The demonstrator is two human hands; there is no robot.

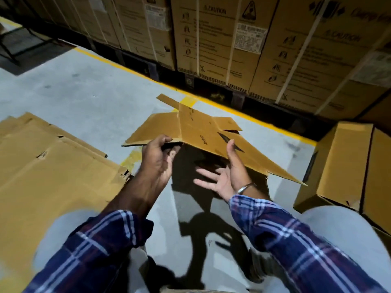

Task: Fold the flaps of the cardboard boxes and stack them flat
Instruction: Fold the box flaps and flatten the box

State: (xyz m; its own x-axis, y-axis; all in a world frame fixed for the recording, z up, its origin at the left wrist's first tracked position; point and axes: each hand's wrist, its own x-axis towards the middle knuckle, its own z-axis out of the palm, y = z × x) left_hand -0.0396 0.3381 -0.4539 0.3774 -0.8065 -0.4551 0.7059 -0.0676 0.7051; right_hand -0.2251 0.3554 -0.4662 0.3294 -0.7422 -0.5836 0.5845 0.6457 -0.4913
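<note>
— Where is the flattened box [198, 132] right now?

— Held up in the air over the grey floor [84, 96], with its shadow on the floor straight beneath it. Its flaps spread outward, one pointing toward the yellow floor line [131, 66] beyond the box, another reaching out to the right.

— And the hands?

— The left hand [157, 159] grips the box's near left edge, fingers curled round the cardboard. The right hand [222, 176] is spread open, palm up, fingers straight; its thumb lies against the box's near right edge, and it does not clasp anything.

— What else lies around the box?

— Left of it, a stack of flattened cardboard [48, 166] rests on the floor. Right of it stand upright cartons [347, 166]. Beyond it, past the yellow line, there is a row of large strapped cartons [232, 39] printed with caution labels.

— The sleeves?

— Blue plaid, on both arms.
</note>
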